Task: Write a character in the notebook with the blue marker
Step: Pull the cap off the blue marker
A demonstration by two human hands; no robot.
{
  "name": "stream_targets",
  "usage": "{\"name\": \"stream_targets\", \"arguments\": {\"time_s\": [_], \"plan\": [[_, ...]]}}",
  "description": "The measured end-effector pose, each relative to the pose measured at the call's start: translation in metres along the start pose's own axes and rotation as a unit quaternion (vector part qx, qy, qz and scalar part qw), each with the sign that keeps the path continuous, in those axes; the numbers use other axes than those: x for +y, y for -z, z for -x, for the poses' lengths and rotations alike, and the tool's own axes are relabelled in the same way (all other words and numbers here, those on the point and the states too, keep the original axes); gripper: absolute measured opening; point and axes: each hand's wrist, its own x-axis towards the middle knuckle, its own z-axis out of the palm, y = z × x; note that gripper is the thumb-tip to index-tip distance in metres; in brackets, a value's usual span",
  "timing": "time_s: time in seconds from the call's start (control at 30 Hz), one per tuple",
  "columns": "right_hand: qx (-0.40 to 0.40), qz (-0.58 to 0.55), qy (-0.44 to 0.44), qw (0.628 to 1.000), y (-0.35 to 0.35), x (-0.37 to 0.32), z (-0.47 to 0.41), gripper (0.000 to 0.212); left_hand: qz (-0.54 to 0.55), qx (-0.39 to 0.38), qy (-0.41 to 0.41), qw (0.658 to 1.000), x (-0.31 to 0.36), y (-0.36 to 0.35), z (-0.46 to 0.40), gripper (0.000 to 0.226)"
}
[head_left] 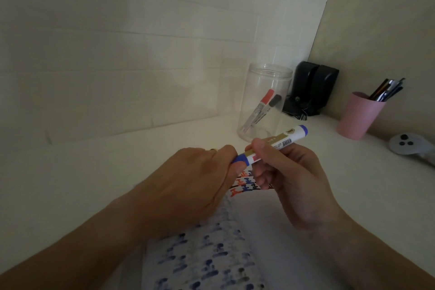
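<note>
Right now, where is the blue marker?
The blue marker is mid-frame in the head view, held between both hands above the notebook, just in front of the clear jar.

1. The left hand covers the cap end of the blue marker; its tip cannot be seen.
2. Both hands hide the top of the notebook; the bottom edge of the picture cuts it off.
3. Its blue marks are too blurred to read.
4. The white object at the counter's right edge is cropped, unidentifiable.
</note>
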Motion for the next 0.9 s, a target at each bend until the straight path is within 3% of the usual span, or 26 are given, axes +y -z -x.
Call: {"name": "stream_targets", "arguments": {"time_s": [0.13, 0.33, 0.43, 0.57, 0.77, 0.9], "plan": [[0.054, 0.008, 0.0, 0.999, -0.004, 0.0, 0.0, 0.025, -0.033, 0.008, -0.015, 0.999, -0.001, -0.003, -0.005, 0.041], [0.034, -0.03, 0.027, 0.999, 0.002, -0.004, -0.005, 0.018, 0.174, -0.004, 0.03, 0.984, -0.005, 0.001, -0.003, 0.038], [0.084, -0.08, 0.043, 0.992, 0.028, -0.017, -0.01, 0.017, 0.234, 0.017, 0.104, 0.967, -0.023, 0.008, 0.01, 0.051], [0.05, 0.033, 0.034, 0.998, 0.031, -0.007, -0.007, 0.015, 0.183, -0.008, 0.11, 0.977, -0.042, 0.004, 0.016, 0.027], [0.026, 0.12, -0.047, 0.991, 0.029, 0.008, -0.004, 0.011, 0.235, -0.108, 0.088, 0.962, -0.047, -0.007, 0.015, 0.025], [0.018, 0.159, -0.049, 0.986, 0.029, 0.014, -0.002, 0.007, 0.233, -0.151, 0.064, 0.959, -0.052, -0.009, 0.018, 0.026]]}}
